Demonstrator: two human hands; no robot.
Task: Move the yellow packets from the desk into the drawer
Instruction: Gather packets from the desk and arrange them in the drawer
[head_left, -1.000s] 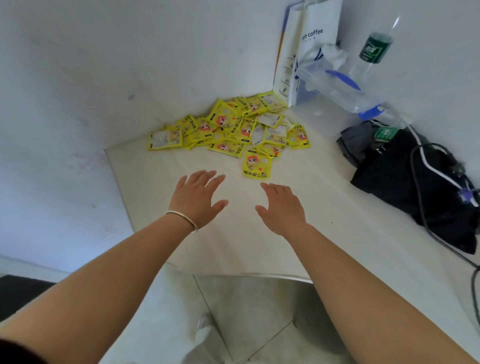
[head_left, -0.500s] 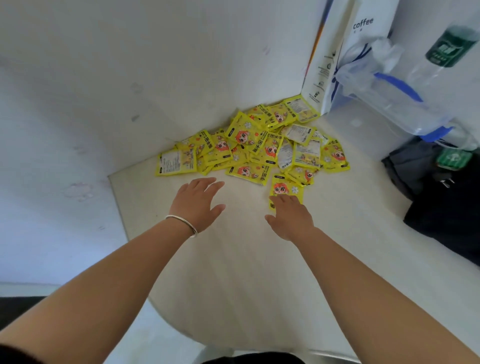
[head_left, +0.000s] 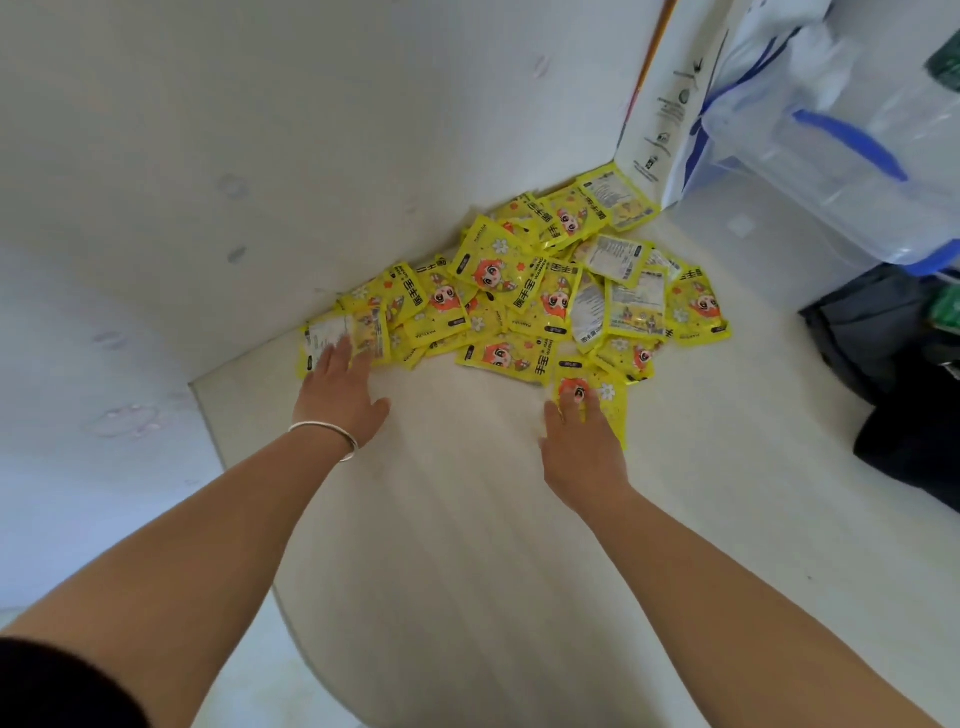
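The yellow packets (head_left: 519, 291) lie in a loose heap on the pale desk (head_left: 467, 545), in the corner against the wall. Most show a cartoon face with orange hair, white flowers and bold black Chinese characters; some lie with the white printed back upward, and this small print cannot be read. Behind them stands a white paper bag (head_left: 670, 104) with small icons and text on its side, also too small to read. The left hand (head_left: 337, 387), wearing a thin bracelet (head_left: 327, 434), is flat with straight fingers on the leftmost packet (head_left: 324, 338). The right hand (head_left: 584, 447) rests with straight fingers on the nearest packet (head_left: 610, 400), at the front edge of the heap.
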